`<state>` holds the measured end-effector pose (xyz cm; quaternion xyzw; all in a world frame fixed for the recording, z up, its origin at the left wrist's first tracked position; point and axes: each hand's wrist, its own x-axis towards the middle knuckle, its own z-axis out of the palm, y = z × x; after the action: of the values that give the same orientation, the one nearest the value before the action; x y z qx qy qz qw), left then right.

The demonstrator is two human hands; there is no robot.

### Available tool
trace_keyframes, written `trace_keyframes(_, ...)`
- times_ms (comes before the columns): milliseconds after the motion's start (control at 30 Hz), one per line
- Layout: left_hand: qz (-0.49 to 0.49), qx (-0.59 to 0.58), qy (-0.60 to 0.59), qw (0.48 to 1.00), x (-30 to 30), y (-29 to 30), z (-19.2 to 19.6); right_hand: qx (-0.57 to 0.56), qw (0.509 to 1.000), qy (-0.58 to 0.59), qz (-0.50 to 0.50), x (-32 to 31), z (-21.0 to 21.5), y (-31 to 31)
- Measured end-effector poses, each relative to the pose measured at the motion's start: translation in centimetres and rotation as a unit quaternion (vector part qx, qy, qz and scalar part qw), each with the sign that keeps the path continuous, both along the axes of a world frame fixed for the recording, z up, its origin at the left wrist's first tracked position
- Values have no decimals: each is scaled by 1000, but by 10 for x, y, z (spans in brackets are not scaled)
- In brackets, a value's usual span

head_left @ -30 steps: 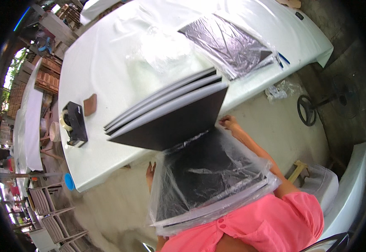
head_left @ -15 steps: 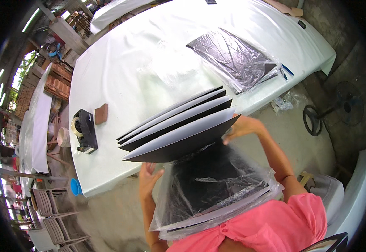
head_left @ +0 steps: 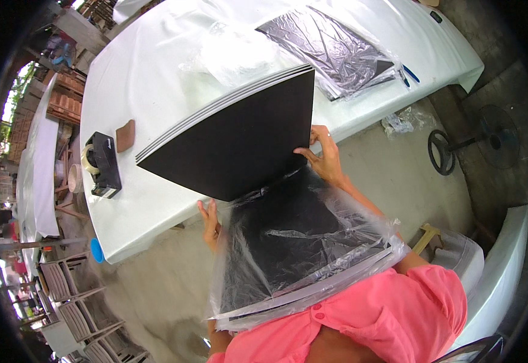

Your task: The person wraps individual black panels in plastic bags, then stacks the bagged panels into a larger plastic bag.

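1. From my distant seat I see the right hand [head_left: 324,160] clamped on the right edge of a stack of black panels [head_left: 240,133]; its thumb lies on the black face, low near the corner, and its other fingers curl at the edge.
2. The left hand [head_left: 211,225] is by the stack's lower left corner; its fingers point up and stand apart, closed on nothing that I can see; whether a fingertip touches the panels, I cannot tell.
3. The stack stands tilted up in front of the person, its black face toward my camera; pale edges show in layers along its top; its lower end meets a see-through plastic sleeve [head_left: 300,230], which lies over the lap with something black inside and reaches the pink shirt [head_left: 349,320].
4. Beyond the stack I have the white-covered table [head_left: 149,212]; on its left side sit a black tape dispenser [head_left: 103,166] and, just beside it, a small brown block [head_left: 125,135]; farther back, to the right, lies a dark, plastic-wrapped packet [head_left: 333,54], with a slim blue tool [head_left: 411,75] near its right end.
5. A dark fan [head_left: 497,142] stands at the far right.
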<state>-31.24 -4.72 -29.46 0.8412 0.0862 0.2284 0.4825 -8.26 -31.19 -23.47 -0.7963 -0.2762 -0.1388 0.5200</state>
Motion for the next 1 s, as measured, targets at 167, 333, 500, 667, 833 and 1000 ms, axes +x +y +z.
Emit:
trace_keyframes(167, -96, 178, 124, 971, -20, 4, -19, 205, 975, 71, 46, -11, -26, -9)
trace_keyframes(333, -173, 205, 198, 943, -4, 6, 8, 40, 998, -36, 16, -2, -26, -16)
trace_keyframes(500, -142, 223, 315, 912, 14, 17, -4, 31, 999, -6, -12, -4, -27, -16)
trace_keyframes(667, -168, 216, 260, 926, 1, 57, -37, -44, 992, 122, -6, -6, -44, -15)
trace_keyframes(833, -1, -143, 344, 928, 13, 49, -8, -136, 968, 210, 34, 2, -70, -33)
trace_keyframes(1000, 25, -184, 399, 898, 20, 26, -27, -154, 943, 289, 64, 7, -69, -27)
